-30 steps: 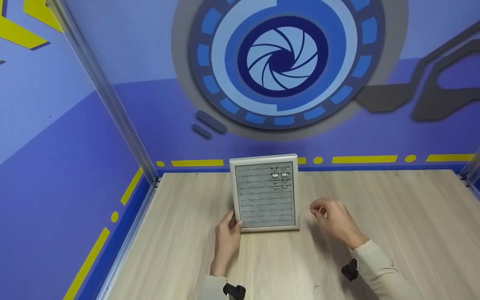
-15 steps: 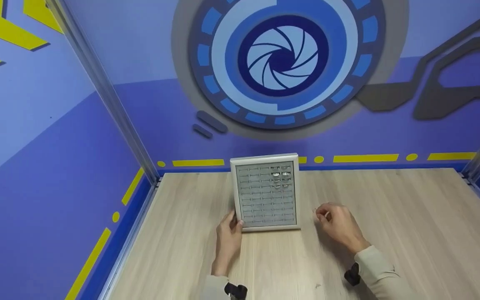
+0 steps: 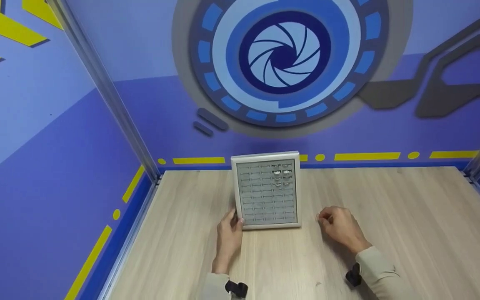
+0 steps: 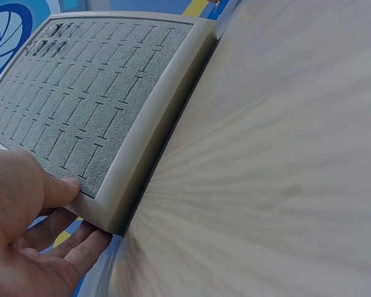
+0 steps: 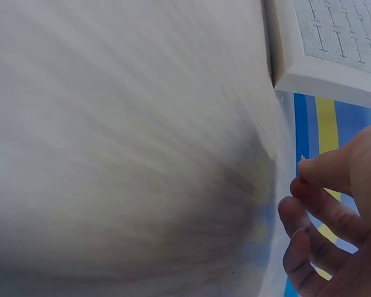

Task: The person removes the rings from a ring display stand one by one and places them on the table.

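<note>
A ring display tray [image 3: 267, 200] with a pale frame and grey slotted padding stands tilted up on the wooden table. Several silver rings [image 3: 281, 172] sit in slots at its upper right. My left hand [image 3: 229, 237] grips the lower left corner; in the left wrist view the thumb [image 4: 60, 190] lies on the front and the other fingers go behind. To the right of the tray, apart from it, my right hand [image 3: 342, 227] pinches a small gold-coloured ring [image 5: 303, 158] between thumb and forefinger. Only a bit of that ring shows; the fingertips hide the rest.
Behind the tray rises a blue printed wall [image 3: 265, 137] with a yellow dashed line. A metal post [image 3: 111, 96] marks the left back corner. Wooden tabletop [image 3: 423, 216] stretches to both sides of the hands.
My right hand has drawn away from the tray, to the right and a little nearer to me, still pinching the ring. The left hand keeps its grip on the corner.
</note>
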Tool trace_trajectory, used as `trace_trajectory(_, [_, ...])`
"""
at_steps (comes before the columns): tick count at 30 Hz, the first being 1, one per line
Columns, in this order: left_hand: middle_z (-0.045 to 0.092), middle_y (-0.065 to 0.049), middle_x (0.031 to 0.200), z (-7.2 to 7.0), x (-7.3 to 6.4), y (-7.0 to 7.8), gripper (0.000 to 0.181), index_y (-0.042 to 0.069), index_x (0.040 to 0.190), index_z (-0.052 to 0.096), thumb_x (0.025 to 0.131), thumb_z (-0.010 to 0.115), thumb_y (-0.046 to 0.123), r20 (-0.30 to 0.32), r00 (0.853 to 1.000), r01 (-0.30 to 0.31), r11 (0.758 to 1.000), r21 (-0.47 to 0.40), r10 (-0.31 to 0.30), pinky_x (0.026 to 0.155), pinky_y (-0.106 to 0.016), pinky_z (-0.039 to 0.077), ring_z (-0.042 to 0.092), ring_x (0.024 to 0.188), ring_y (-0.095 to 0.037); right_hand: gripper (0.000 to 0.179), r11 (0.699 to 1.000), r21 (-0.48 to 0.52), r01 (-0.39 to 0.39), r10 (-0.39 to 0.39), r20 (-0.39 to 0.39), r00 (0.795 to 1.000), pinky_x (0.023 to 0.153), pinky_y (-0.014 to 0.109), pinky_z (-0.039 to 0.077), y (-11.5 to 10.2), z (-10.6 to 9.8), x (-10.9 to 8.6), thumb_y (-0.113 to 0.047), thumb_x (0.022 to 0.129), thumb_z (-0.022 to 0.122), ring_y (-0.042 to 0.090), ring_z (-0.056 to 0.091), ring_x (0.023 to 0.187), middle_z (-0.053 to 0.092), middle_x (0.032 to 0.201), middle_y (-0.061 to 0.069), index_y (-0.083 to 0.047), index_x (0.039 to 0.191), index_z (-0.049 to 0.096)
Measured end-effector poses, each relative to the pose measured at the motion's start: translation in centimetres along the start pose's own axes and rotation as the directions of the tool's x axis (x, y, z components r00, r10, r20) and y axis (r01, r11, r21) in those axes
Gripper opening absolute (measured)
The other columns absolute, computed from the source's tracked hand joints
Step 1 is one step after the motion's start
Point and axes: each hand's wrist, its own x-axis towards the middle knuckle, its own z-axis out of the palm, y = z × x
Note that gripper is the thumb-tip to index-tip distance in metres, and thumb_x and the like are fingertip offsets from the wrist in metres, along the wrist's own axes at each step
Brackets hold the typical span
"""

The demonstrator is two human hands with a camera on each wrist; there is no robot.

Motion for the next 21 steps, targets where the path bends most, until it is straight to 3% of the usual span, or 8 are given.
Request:
trace_trajectory(13, [0.059,-0.026,0.148,0.15,0.01,-0.13,0.049,-0.008,0.152,0.05,0.105,0.061,-0.002,-0.004,1.0,-0.031,0.999,0.021,0.031,0.115,-0.04,0.054,0.06,0.139,-0.039,0.012,1.0,-0.007,0.029,-0.029,-0.008,1.0,0.067,0.033,0.06,0.57,0.32,-0.61,0.003,0.088,0.081,0.014,0.07,0.079,0.079,0.092,0.006,-0.009,0.09,0.082])
trace_trajectory(21, [0.059,-0.025,0.149,0.16,-0.04,0.06,0.048,-0.008,0.152,0.05,0.106,0.06,0.0,-0.01,1.0,-0.018,0.999,0.028,0.019,0.117,-0.042,0.052,0.058,0.14,-0.039,0.014,1.0,0.008,0.006,-0.006,-0.007,1.0,0.069,0.034,0.061,0.72,0.43,-0.64,0.005,0.087,0.079,0.016,0.071,0.082,0.079,0.094,0.005,-0.008,0.09,0.082])
